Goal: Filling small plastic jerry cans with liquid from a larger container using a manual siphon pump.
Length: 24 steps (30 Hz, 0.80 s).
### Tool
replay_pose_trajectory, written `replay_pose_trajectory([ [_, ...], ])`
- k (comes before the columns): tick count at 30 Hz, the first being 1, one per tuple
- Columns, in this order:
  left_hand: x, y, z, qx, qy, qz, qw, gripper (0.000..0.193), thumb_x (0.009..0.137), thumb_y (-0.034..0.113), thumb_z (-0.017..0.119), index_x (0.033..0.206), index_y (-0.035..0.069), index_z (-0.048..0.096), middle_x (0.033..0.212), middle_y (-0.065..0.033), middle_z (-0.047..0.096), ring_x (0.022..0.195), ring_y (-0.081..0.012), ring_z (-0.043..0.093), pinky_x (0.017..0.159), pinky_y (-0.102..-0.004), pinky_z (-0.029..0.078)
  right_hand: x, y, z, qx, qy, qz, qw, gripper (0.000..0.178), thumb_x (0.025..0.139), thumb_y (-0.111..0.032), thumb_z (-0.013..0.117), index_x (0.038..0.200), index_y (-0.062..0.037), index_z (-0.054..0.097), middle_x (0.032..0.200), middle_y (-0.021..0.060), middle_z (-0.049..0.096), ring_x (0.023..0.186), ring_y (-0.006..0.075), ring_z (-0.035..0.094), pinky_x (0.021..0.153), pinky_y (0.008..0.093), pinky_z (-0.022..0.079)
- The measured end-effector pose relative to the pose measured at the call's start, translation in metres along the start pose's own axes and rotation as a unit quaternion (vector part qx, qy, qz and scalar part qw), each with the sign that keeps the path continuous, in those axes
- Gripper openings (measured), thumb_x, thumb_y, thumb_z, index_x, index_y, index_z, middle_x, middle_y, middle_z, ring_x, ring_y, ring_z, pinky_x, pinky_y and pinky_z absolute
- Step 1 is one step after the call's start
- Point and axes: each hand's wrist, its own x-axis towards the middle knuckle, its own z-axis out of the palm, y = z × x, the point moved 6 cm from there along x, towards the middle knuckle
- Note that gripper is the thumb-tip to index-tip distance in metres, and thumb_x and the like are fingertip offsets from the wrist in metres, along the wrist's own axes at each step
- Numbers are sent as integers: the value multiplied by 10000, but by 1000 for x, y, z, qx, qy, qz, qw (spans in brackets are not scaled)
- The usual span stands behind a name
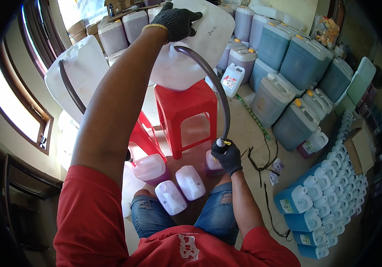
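Observation:
My left hand [176,22], in a dark glove, grips the upper part of a large translucent jerry can [215,33], which lies tilted on a red plastic stool [186,100]. Pinkish liquid shows low in the can. A dark hose [215,84] curves from its mouth down to a valve [221,143] with a yellow lever. My gloved right hand [227,159] is closed around that valve, over a small jug [212,164] with purple liquid. Two white jugs [171,198] [191,182] stand between my knees. Left of them, another jug [150,168] holds purple liquid.
A second tilted jerry can [77,64] with its own hose [69,86] is at the left, near another red stool [145,135]. Filled jerry cans [304,58] are stacked at the back right. Rows of blue jugs [309,213] stand at right. Black straps [265,167] lie on the floor.

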Motion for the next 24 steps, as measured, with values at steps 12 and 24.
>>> replay_pose_trajectory([
  [12,-3,9,-8,19,-14,4,1000,634,862,254,766,1474,224,601,1137,-116,775,1067,-271,709,1181,-495,277,6,14,3,32,74,85,993,441,905,-452,785,869,-18,713,711,129,721,681,253,731,653,390,563],
  [24,-3,13,-10,21,-40,-8,999,588,883,362,741,1450,262,623,1139,-83,772,1167,-268,683,1201,-476,245,-17,20,22,36,131,33,990,531,814,-302,879,1196,-2,666,1058,191,715,988,344,707,879,417,553],
])
